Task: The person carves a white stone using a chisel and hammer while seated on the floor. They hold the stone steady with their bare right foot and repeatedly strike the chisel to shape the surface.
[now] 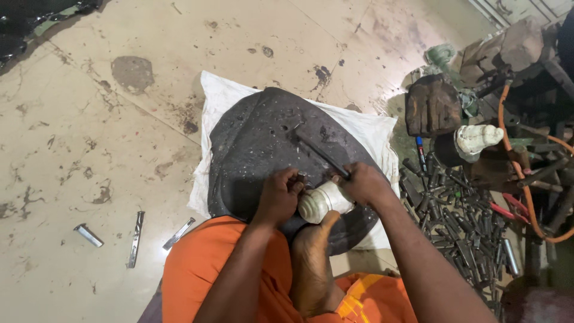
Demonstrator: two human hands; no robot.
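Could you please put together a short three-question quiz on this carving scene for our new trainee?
1. True or false: the left hand rests on the pale carved piece.
2. What does the right hand grip? A) a long dark tool B) a paintbrush C) a cup
3. What steadies the pale carved piece from below on the dark round slab?

Key: 1 true. 2 A. 3 The person's bare foot, toes pressed against it.
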